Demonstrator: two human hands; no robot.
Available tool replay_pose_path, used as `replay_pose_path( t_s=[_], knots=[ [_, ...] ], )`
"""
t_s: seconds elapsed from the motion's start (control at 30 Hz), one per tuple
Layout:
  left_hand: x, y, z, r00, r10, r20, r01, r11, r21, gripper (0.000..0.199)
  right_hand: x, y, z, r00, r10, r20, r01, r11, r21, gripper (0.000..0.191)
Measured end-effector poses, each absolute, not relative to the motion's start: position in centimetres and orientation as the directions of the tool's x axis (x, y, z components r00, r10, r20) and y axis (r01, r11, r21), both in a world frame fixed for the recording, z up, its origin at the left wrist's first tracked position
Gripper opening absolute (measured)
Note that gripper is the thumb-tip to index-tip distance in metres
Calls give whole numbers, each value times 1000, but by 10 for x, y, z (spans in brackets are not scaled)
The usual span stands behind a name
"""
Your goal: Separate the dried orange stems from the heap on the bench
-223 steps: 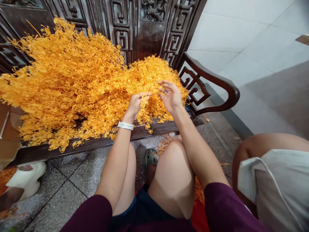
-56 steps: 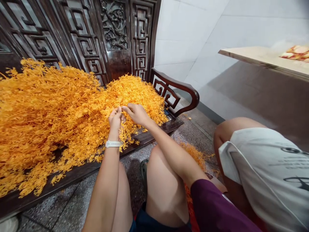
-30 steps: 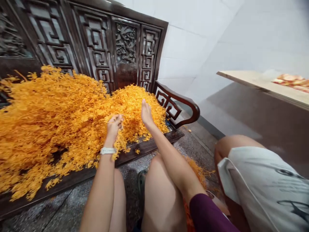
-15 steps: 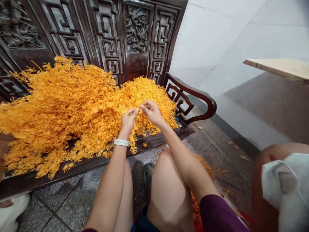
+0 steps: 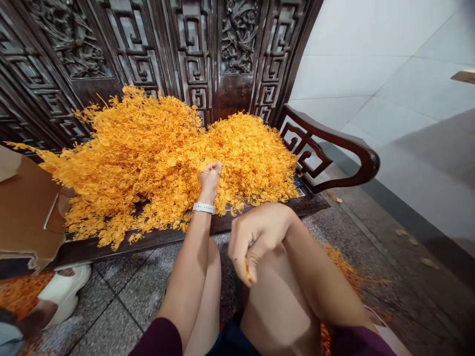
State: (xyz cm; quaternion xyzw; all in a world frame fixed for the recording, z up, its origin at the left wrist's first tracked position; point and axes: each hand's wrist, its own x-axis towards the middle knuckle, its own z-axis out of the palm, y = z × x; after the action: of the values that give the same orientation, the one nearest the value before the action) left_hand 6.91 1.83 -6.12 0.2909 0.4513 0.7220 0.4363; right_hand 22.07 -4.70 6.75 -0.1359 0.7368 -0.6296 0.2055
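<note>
A large heap of yellow-orange plastic flower sprigs [image 5: 148,148] covers the dark carved wooden bench [image 5: 237,95]. At the heap's front, my left hand [image 5: 210,180], with a pale watch band on the wrist, is closed on a yellow flower sprig, mostly hidden by the fingers and merging with the flowers behind. My right hand [image 5: 261,235] is closer to the camera, above my right knee. Its fingers bend downward and pinch together, with a small orange bit at the tips that I cannot make out.
A curved armrest [image 5: 334,138] closes off the bench's right end. On the left stands a torn cardboard box [image 5: 27,198]. A person's white shoe [image 5: 65,294] rests on the speckled floor, beside orange strands [image 5: 27,291]. More orange strands [image 5: 343,267] lie to my right.
My right hand has pulled away from my left, coming down and toward me over the knee. My left hand stays at the heap. The view has swung left, bringing in the cardboard box.
</note>
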Motion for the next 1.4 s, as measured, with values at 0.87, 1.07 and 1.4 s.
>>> replay_pose_path(
  t_s=[0.87,1.07,1.4],
  knots=[
    [104,-12,-50,81,937,340,33,-344,939,57,232,28,1,-247,949,-193,-498,-296,-816,18],
    [121,-16,-57,92,938,334,65,-340,938,45,241,30,9,-219,937,-272,-606,-349,-714,24],
    [124,-23,-54,147,915,375,480,-397,782,40,240,47,-3,-133,937,-323,-764,-304,-568,30]
  ],
)
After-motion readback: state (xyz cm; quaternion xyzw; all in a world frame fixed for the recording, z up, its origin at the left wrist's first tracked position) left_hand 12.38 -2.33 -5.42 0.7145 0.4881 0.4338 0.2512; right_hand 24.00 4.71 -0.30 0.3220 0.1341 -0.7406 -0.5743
